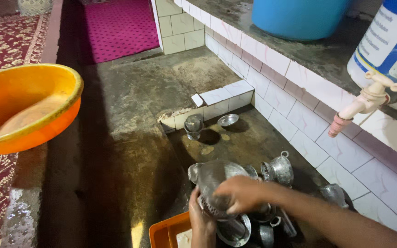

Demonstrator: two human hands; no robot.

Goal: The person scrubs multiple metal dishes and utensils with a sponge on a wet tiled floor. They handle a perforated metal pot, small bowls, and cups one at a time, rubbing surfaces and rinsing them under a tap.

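Observation:
A round steel pot (213, 177) is held tilted over a pile of steel vessels at the bottom middle. My left hand (200, 221) grips its lower rim from below. My right hand (238, 194) presses against the pot's mouth, fingers curled over what looks like a scrubber. Whether it is a scrubber I cannot tell. Beneath the hands lie a steel lid (235, 231) and other steel cups. A small steel pitcher (279, 170) stands just right of the pot.
An orange basin (26, 108) sits at the left on the ledge. A steel tumbler (193, 126) and a small steel dish (228, 120) stand by the low tiled step (221, 97). A pink tap (361, 104) juts from a blue-white drum. An orange tray (166, 232) lies bottom centre.

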